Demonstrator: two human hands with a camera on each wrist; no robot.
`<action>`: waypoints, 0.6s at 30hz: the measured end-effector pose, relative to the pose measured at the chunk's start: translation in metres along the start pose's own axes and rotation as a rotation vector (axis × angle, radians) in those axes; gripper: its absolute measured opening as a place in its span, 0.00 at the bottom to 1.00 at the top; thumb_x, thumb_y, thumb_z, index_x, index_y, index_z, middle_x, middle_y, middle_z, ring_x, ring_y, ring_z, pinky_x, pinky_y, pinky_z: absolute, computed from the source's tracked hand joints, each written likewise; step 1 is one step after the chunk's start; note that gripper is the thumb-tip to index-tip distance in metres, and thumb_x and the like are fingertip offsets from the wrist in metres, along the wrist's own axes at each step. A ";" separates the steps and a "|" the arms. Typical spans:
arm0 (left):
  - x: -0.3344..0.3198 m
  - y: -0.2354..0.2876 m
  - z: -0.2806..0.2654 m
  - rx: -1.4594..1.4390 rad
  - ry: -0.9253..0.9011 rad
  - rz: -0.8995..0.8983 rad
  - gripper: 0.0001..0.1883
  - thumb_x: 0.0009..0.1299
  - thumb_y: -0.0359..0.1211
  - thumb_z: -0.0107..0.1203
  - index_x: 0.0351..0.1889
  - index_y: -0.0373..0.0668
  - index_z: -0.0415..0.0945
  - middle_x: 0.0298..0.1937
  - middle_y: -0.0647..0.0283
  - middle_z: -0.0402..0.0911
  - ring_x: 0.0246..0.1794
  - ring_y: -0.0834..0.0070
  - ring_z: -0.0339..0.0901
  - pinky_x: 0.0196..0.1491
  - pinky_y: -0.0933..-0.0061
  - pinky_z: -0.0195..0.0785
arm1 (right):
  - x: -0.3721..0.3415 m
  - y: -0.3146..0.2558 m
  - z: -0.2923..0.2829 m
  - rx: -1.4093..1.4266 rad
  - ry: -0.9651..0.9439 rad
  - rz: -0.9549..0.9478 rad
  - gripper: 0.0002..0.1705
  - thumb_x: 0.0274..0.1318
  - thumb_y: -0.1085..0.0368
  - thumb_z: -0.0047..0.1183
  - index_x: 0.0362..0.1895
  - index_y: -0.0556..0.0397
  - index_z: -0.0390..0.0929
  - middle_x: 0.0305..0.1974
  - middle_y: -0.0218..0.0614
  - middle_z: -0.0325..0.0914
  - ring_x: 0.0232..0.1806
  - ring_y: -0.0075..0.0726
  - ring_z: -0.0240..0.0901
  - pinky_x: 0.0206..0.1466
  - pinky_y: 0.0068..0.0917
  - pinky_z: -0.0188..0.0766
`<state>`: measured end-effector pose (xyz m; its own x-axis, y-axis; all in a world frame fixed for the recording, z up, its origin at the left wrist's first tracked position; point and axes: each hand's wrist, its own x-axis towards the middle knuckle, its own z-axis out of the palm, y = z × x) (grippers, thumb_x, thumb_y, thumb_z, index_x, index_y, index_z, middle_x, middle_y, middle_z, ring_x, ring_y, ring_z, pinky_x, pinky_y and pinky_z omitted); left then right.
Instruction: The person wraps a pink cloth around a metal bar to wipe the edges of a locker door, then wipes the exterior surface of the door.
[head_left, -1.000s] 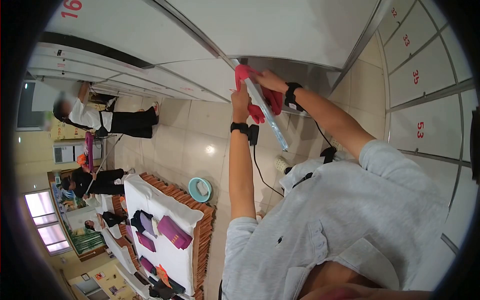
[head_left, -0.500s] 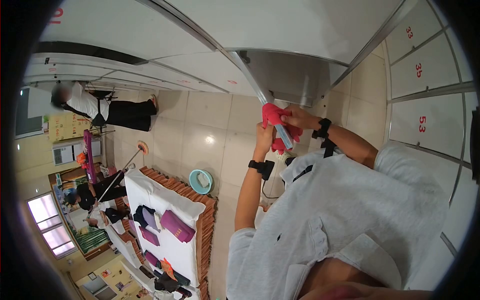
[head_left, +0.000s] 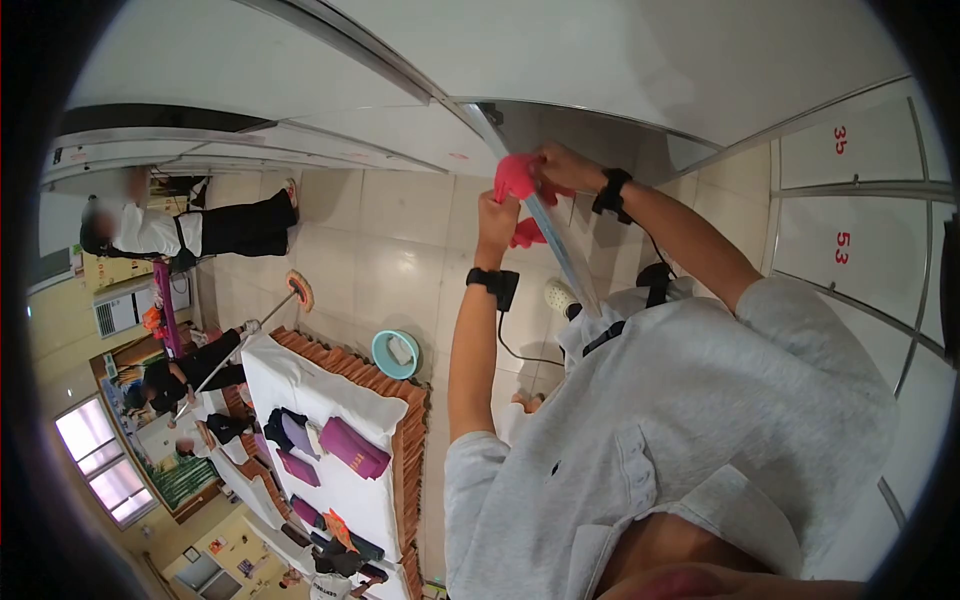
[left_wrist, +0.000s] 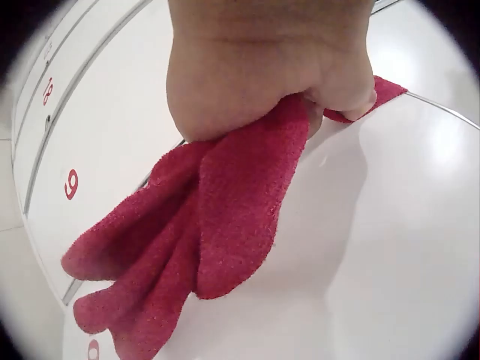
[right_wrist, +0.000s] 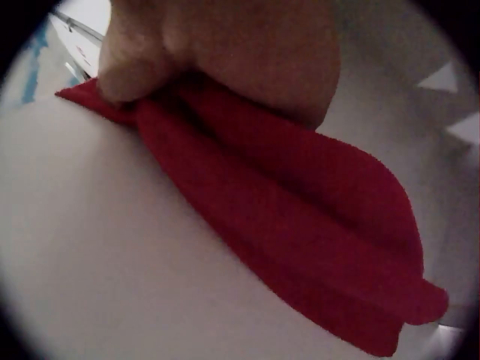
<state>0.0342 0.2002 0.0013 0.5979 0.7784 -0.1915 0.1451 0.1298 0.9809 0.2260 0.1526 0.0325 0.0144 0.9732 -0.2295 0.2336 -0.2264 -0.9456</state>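
Observation:
A red cloth (head_left: 517, 176) is folded over the narrow metal edge (head_left: 555, 238) of an open white locker door, hanging down on both faces. My left hand (head_left: 497, 214) grips the cloth on one side of the door. On the other side, my right hand (head_left: 572, 169) holds its other part. In the left wrist view, loose folds of the cloth (left_wrist: 238, 206) hang below the curled left hand (left_wrist: 262, 71) against the white door face. The right wrist view has the thumb of the right hand (right_wrist: 232, 56) pinching the cloth (right_wrist: 285, 210) close to the door's other face.
Numbered lockers (head_left: 850, 235) stand to the right. On the tiled floor at left is a blue basin (head_left: 397, 354) with a cloth inside, beside a white-covered table (head_left: 330, 500) bearing folded purple towels (head_left: 354, 448). A person with a mop (head_left: 299, 290) and another standing person (head_left: 240, 228) are farther off.
Both hands slid the cloth along the door edge toward my body, then back away from it. Their grip on the cloth stayed. In the background a mop head came out onto the floor.

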 end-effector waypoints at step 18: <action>0.041 0.041 0.006 -0.066 0.316 -0.125 0.26 0.68 0.48 0.56 0.15 0.44 0.62 0.13 0.73 0.60 0.13 0.83 0.55 0.17 0.74 0.49 | 0.041 -0.007 -0.001 0.121 0.160 0.035 0.31 0.61 0.38 0.46 0.31 0.55 0.78 0.21 0.27 0.72 0.25 0.22 0.65 0.30 0.26 0.66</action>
<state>0.0689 0.2338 0.0333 0.3035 0.9044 -0.3000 0.1439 0.2677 0.9527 0.2255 0.1936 0.0295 0.1767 0.9565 -0.2319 0.1115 -0.2536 -0.9609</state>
